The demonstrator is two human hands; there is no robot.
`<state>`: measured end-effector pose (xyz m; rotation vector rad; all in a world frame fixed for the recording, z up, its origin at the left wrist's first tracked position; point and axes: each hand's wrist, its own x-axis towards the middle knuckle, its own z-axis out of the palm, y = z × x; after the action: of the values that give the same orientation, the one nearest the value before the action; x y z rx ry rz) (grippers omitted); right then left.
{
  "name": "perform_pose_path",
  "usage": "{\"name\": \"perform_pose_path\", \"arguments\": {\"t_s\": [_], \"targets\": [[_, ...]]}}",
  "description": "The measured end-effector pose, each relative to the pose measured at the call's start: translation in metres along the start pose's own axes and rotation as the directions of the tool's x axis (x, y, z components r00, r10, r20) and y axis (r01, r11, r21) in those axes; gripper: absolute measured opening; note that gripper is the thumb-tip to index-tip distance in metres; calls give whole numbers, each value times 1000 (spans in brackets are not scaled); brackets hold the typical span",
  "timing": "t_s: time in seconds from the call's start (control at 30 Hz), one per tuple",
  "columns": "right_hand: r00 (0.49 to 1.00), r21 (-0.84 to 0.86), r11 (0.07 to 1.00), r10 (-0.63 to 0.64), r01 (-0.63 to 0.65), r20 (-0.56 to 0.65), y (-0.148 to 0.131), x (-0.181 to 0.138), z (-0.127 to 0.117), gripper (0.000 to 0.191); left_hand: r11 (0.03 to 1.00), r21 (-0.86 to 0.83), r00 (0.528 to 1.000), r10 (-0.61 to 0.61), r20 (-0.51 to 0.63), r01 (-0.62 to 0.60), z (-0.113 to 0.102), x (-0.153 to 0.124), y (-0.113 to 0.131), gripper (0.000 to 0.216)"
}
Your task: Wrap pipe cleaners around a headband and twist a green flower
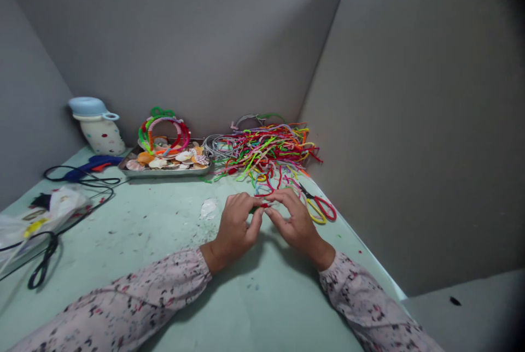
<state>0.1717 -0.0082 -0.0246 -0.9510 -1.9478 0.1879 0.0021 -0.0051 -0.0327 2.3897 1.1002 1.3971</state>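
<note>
My left hand [240, 221] and my right hand [293, 218] meet over the middle of the table, thumbs and fingertips closed. Between them is a short length of red pipe cleaner [265, 205], with a bit of dark green showing at the left fingers. Both hands pinch this small piece; its full shape is hidden by the fingers. Just beyond the fingertips spreads a large heap of many-coloured pipe cleaners [266, 150]. Scissors [320, 207] with red and yellow handles lie right of my right hand.
A metal tray [168, 173] of seashells [180, 159] stands at the back, with pipe-cleaner-wrapped hoops [164, 128] on top. Left of it are a dotted bottle [102, 133], a blue glue gun [88, 167], a black cable [88, 210] and a plastic bag [68, 204]. Grey walls enclose the table.
</note>
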Motion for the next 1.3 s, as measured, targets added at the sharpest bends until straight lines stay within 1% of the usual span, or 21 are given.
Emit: {"name": "perform_pose_path", "arguments": {"t_s": [0.07, 0.1, 0.2, 0.3, 0.43, 0.53, 0.8, 0.9, 0.97, 1.1, 1.2, 1.3], "targets": [[999, -7, 1000, 29, -29, -19, 0, 0, 1, 25, 1000, -6, 1000, -23, -15, 23, -1, 0, 0, 10], [999, -9, 999, 41, -42, -34, 1, 0, 1, 26, 1000, -9, 999, -30, -22, 29, -1, 1, 0, 10], [994, -17, 998, 62, -63, -86, 2, 1, 2, 17, 999, -17, 998, -40, -37, 40, -1, 0, 0, 10], [992, -22, 998, 51, -54, -114, 3, 2, 1, 9, 999, -17, 997, -52, -52, 51, 0, 0, -1, 9], [994, -14, 1000, 26, -28, -105, 2, 1, 1, 4, 999, -16, 997, -52, -62, 51, 0, 0, 0, 9], [997, -45, 999, 12, -15, -81, 3, 1, 1, 4, 999, -17, 996, -49, -67, 48, 0, 0, 0, 9], [999, -147, 988, -45, 45, 1, 1, -1, 2, 17, 996, -33, 993, -80, -87, 77, -1, 1, 0, 8], [998, -199, 978, -61, 58, -5, 1, 0, 2, 22, 996, -46, 992, -82, -98, 78, -1, 1, 1, 9], [998, -222, 973, -66, 61, -18, 1, 0, 2, 29, 996, -54, 992, -78, -99, 73, -1, 1, 1, 9], [997, -235, 970, -70, 58, -42, 1, -1, 4, 40, 994, -71, 991, -94, -91, 88, 0, 1, 1, 9], [996, -237, 970, -76, 60, -56, 0, -2, 4, 40, 988, -105, 990, -121, -79, 112, 0, 1, 1, 10], [994, -252, 966, -84, 62, -77, -3, -2, 3, 34, 981, -142, 987, -140, -75, 129, 1, 1, 0, 14]]}}
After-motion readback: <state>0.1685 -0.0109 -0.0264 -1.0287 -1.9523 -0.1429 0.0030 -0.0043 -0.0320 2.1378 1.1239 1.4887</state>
